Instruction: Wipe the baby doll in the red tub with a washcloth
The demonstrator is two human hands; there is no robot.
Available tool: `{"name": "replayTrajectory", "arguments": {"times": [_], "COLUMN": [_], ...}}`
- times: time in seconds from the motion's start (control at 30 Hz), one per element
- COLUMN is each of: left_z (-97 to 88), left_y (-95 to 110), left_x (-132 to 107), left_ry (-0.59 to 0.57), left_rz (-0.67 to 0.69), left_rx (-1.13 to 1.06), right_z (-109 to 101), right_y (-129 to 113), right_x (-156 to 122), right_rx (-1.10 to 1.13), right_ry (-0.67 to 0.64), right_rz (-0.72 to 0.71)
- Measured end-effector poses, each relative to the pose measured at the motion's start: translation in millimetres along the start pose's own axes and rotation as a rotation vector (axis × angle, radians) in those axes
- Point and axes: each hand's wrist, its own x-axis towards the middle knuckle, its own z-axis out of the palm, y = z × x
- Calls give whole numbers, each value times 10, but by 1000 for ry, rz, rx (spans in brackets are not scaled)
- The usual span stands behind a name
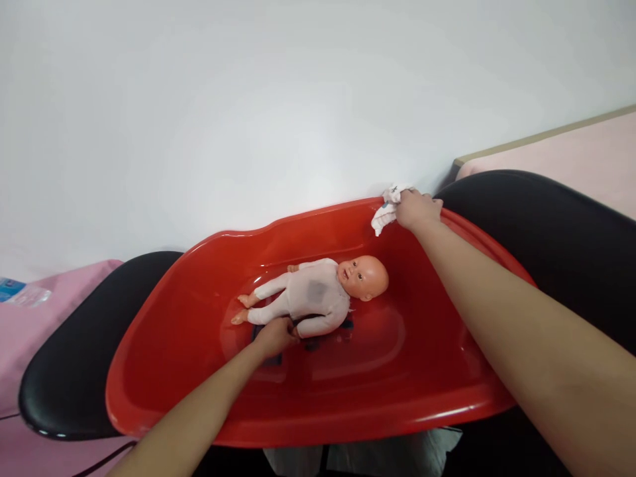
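Space separates the doll [315, 291] from the tub's [427, 358] near rim [368, 424].

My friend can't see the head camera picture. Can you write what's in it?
A doll in pale clothes lies face up in a red tub. A person's left hand is at the doll's near arm, and the right hand holds a crumpled whitish cloth at the tub's far rim.
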Motion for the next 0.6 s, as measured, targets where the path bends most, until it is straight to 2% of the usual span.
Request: {"name": "replayTrajectory", "arguments": {"times": [0.07,0.13,0.27,0.33,0.43,0.6], "left_z": [-66,-182,-507,-644,-761,-792], "left_y": [19,38,95,117,123,85], "left_x": [4,38,268,462,794,1250], "left_ry": [8,68,381,485,488,406], "left_rz": [11,37,26,27,41,16], "left_rx": [46,33,15,57,118,75], "right_z": [-6,-17,-46,-56,-58,-49], "right_y": [-3,-6,5,22,48,76], "right_x": [-10,-29,-69,-75,-63,-46], "right_rx": [-8,-18,-39,-56,-93,-160], "right_ry": [4,1,-22,-28,-30,-33], "right_rz": [5,4,-28,-37,-38,-37]}}
